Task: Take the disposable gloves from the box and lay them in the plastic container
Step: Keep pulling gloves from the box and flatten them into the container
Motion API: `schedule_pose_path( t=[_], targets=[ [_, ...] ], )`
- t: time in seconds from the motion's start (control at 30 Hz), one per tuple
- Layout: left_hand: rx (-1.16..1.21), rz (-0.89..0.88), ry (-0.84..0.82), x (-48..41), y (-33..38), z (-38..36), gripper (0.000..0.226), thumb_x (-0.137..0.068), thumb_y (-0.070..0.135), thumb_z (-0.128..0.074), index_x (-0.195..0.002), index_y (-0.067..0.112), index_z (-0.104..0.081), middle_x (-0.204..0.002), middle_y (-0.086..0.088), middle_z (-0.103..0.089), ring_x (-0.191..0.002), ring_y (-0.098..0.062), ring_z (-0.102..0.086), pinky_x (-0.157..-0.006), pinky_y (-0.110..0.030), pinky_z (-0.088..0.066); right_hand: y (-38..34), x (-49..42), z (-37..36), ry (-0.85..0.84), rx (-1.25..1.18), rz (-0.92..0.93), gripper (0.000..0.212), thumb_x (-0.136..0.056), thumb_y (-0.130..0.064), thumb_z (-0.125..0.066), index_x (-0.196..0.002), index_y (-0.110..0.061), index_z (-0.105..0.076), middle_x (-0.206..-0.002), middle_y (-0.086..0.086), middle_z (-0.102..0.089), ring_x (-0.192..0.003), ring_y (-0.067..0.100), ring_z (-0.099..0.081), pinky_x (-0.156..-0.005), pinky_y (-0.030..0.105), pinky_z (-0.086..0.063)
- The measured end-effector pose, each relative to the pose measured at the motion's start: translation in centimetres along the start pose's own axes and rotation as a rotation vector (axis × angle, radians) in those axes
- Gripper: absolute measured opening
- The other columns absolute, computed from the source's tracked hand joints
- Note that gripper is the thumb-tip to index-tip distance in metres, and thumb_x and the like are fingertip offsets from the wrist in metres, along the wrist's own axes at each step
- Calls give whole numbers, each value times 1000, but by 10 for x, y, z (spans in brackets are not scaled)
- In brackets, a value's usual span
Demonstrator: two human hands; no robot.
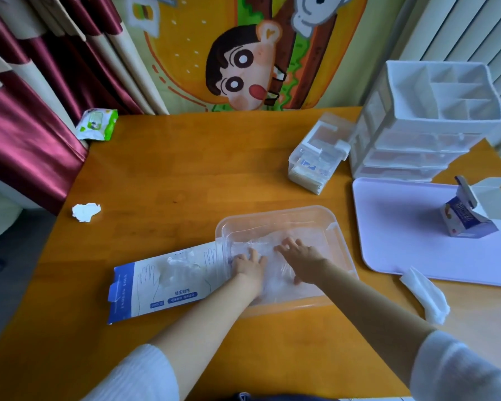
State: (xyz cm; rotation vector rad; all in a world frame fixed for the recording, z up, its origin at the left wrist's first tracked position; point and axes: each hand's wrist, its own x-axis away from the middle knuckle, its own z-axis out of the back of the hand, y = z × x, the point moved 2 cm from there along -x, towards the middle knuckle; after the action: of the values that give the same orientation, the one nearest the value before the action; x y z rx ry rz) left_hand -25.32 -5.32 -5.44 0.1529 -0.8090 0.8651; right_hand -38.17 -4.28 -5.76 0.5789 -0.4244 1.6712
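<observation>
Both hands are inside the container point(278, 211), which stands on the worktop point(200, 169) near the person. The left hand point(250, 263) and the right hand point(301, 257) lie palm down on the gloves point(276, 285) – the grip of each is not closed, the fingers are spread and only press. The gloves are a clear, wrinkled layer on the container's bottom. The box point(145, 287) lies flat just left of the container, its right end touching the container's wall; more clear film shows at its opening. Far left are 1 wipes pack point(97, 124) and 1 crumpled tissue point(86, 212). On the right is a lilac mat point(402, 227) with a small carton point(472, 215) on it, and behind it a white organizer point(425, 123).
</observation>
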Motion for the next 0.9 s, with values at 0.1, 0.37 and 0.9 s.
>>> schedule_pose_path(
  t=[0.1, 0.37, 0.9],
  targets=[
    [152, -33, 155, 28, -14, 20, 56, -93, 27, -54, -141, 10, -30, -144, -17, -30, -127, -36, -40, -103, -39, -33, -7, 10, 15, 152, -68, 18, 60, -92, -7, -53, -144, -10, -23, -144, 11, -31, -129, 28, -35, -96, 37, -41],
    [612, 183, 854, 96, -99, 9, 25, -87, 4, -58, -109, 13, -51, -110, -3, -51, -101, -24, -53, -87, -32, -36, -93, 46, 73, 882, -446, 370, 42, -65, 15, -60, -100, -8, -54, -89, 9, -57, -73, 26, -57, -49, 22, -33],
    [775, 327, 394, 76, -133, -105, 94, -86, 43, -65, -152, 19, -3, -158, 0, -17, -144, -22, -19, -113, -38, -25, -194, -19, 64, 236, 56, 240, 39, -97, -23, -51, -134, -11, -45, -131, 12, -45, -120, 28, -45, -82, 34, -43]
  ],
)
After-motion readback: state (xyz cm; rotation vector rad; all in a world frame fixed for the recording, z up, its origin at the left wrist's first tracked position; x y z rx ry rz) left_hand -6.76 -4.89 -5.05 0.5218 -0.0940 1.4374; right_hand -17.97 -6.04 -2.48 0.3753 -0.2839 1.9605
